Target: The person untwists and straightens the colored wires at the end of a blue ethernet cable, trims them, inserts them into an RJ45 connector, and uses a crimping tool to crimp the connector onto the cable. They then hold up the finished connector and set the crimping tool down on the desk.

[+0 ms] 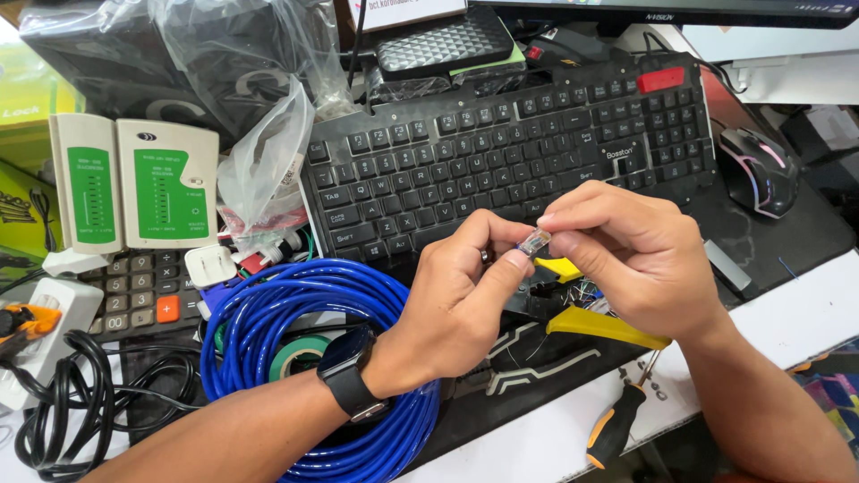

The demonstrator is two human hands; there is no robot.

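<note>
Small clear plug (535, 241) (transparent plastic)

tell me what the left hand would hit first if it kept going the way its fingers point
Probably the clear plug pinched at its fingertips, then the right hand just beyond, which the left hand faces. Depth is hard to judge.

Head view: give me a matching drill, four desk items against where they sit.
Items:
1. Clear plug
2. Blue cable coil
3. Mouse
4. Screwdriver

Places:
A. far right, beside the keyboard
B. pinched between the fingertips of the left hand and the right hand
C. near the front edge, below the right hand
D. under the left wrist

Pairs: 1-B, 2-D, 3-A, 4-C
</note>
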